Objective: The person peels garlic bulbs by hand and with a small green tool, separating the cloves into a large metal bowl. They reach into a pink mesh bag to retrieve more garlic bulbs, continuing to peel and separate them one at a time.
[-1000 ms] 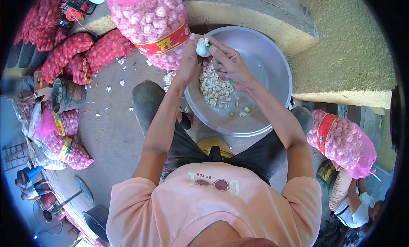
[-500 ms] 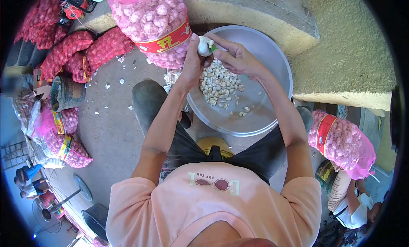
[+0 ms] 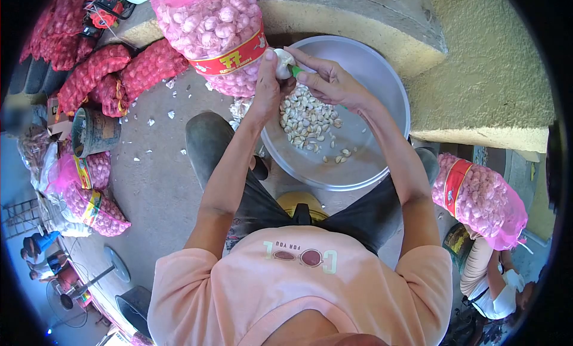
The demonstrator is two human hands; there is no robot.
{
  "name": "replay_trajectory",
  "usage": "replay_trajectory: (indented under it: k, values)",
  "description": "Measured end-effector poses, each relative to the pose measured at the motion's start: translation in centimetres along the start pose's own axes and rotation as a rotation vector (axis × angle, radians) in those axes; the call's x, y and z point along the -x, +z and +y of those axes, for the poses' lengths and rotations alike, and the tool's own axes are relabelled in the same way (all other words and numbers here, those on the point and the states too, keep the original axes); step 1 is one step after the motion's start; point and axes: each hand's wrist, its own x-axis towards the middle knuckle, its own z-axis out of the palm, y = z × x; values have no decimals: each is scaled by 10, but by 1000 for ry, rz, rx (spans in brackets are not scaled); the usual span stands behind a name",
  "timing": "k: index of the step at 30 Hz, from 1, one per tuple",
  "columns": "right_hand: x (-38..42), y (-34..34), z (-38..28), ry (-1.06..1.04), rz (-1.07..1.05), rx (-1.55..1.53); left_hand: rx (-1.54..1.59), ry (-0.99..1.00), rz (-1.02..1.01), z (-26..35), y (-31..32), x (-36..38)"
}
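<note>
I am clamping a garlic bulb (image 3: 283,62) in my left hand (image 3: 268,88) by the basin's (image 3: 371,144) rim, pinching a green tool (image 3: 296,71) against it with my right hand (image 3: 332,83), loose cloves (image 3: 305,116) lying in the basin, a pink mesh sack (image 3: 210,25) standing just beside.

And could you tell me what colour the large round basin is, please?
Silvery grey; the basin shows best in the head view.

Bright, soft light, mild shadows, pale sheen in basin (image 3: 373,95); wide-angle distortion, black corners, bluish haze at left
</note>
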Motion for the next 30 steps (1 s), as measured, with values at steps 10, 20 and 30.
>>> replay_trajectory:
  k: [10,20,30]
  values:
    - [1,-6,-2,-15,61,166,-49,-81,-95,14,-1,-4]
    - [10,-12,-5,74,-93,121,-85,-353,-253,35,-7,0]
    - [5,-18,4,45,-82,-57,163,-277,-385,26,-8,-1]
